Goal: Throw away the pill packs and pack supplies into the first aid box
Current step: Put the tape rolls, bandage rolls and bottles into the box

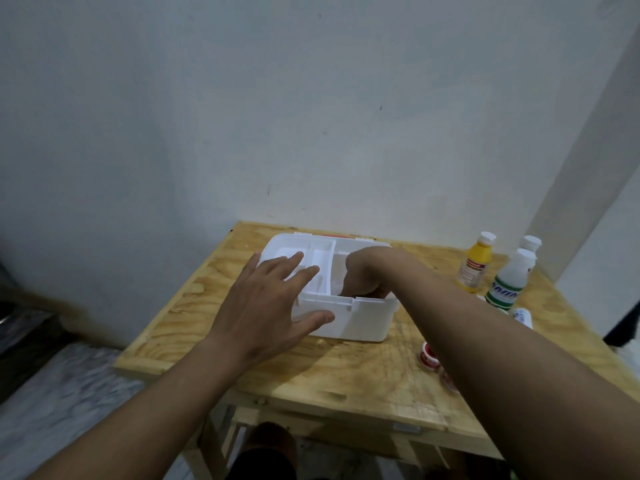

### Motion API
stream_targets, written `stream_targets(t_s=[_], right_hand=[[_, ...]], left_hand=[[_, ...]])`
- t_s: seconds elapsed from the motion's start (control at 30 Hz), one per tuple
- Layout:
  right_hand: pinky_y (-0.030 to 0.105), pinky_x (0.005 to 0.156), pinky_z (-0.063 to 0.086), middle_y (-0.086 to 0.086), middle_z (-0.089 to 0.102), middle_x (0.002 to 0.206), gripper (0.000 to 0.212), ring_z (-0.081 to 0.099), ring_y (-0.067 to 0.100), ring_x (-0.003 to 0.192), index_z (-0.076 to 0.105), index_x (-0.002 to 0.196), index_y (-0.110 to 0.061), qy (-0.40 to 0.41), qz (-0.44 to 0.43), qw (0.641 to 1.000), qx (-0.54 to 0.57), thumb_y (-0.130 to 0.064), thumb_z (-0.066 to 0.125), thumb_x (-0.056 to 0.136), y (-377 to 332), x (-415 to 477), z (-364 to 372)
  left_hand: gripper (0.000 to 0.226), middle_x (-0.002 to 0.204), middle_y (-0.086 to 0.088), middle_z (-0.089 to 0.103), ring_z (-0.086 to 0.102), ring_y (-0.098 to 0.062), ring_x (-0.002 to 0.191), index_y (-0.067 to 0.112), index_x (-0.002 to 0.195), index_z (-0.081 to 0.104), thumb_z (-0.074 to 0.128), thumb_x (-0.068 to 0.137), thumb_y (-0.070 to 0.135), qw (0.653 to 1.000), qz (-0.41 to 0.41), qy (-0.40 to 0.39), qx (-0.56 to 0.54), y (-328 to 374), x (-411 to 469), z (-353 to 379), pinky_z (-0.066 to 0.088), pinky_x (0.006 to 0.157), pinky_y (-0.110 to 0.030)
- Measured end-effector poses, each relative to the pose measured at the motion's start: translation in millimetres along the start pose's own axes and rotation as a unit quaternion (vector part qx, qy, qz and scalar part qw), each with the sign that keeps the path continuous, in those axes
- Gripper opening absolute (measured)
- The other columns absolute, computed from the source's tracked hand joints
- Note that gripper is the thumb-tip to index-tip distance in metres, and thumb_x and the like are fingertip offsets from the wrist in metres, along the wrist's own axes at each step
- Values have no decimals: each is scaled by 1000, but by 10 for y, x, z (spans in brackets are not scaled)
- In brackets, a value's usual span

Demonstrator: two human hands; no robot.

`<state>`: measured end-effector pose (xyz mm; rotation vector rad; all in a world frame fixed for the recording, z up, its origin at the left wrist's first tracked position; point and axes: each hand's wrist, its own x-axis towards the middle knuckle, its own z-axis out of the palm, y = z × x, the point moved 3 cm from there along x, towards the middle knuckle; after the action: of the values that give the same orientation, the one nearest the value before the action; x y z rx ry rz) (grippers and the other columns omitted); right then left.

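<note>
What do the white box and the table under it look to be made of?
The box looks like moulded white plastic: smooth, slightly glossy walls and thin moulded dividers inside. The table looks like bare plywood, pale yellow with broad swirling grain and a matte, scuffed top; whether it is varnished cannot be told.

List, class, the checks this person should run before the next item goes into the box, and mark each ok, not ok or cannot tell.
1. Box open, lid out of the way: ok.
2. Box steadied: ok, left hand rests spread on its near left corner and tray.
3. Right hand free for the next item: cannot tell, its fingers are down inside the box, hidden.
4. Room left in the right compartment: cannot tell, the hand covers it.
5. Supplies within reach: ok, yellow bottle, green-labelled bottle and red tape rolls stand on the table to the right.
6. Pill packs thrown away: cannot tell, none are visible.
</note>
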<state>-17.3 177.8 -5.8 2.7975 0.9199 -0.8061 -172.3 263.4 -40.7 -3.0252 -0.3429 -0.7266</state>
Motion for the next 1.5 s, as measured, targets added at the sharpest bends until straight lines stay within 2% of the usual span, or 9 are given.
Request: stream_targets(t_s=[0.43,0.57,0.7,0.83,0.93,1.07,1.13,1.33,1.5], right_hand=[[44,101,51,15,63,122,30,62,33,112,57,120,-8,-12,-53,996,66,-18,62,93,-131,-73,59],[43,100,52,14,65,119,29,64,31,108,57,116,-9,-11,-44,995,89,-21,66,91,-120,-43,49],[42,94,57,14,73,108,33,72,27,97,55,124,1,3,-23,989,144,-17,62,96,-47,-115,-58],[43,80,62,17,76,93,25,76,28,84,60,111,9,61,-39,985,159,-11,55,97,90,-341,-235],[44,70,64,19,72,96,22,74,31,84,66,106,6,137,-70,976,154,-7,54,92,224,-557,-350],[44,67,64,17,72,95,31,74,32,73,70,105,-2,237,-65,965,89,-6,47,84,476,-878,-413],[41,72,63,15,74,95,39,72,30,77,73,103,-5,269,-46,960,58,-6,44,77,640,-1002,-386],[43,84,60,13,74,102,38,70,29,91,72,107,-6,265,0,963,54,-9,47,79,1099,-1207,-157],[42,85,58,11,71,110,37,68,29,96,69,113,-8,215,19,974,65,-13,49,82,1350,-1282,177]], left_hand=[[75,146,-3,54,49,-20,135,28,137,58,45,83,78,1000,7,-12,-2,-29,16,-9,28,117,-47],[76,146,-4,53,48,-20,135,28,137,57,44,83,78,1000,11,-13,-8,-46,16,-19,27,117,-47],[78,146,-4,54,49,-21,135,27,137,57,44,81,79,1000,14,-13,-3,-55,23,-24,27,117,-49],[82,148,-1,52,46,-22,137,28,141,53,39,81,82,1000,1,-13,10,-5,21,-39,25,117,-56],[79,142,-3,58,49,-28,133,24,137,57,39,84,80,1000,13,18,21,145,37,-108,29,111,-58],[66,133,-7,64,52,-32,127,17,130,63,45,91,66,994,54,91,-15,516,120,-239,34,107,-57],[60,131,-6,65,53,-31,125,18,130,62,49,90,61,993,71,96,-26,749,173,-281,36,107,-56],[43,115,3,73,51,-27,124,25,122,68,58,85,43,982,184,38,17,1274,290,-268,32,109,-49],[44,117,12,70,36,-21,137,33,124,66,53,85,48,971,224,-61,62,1515,373,-160,15,117,-51]])
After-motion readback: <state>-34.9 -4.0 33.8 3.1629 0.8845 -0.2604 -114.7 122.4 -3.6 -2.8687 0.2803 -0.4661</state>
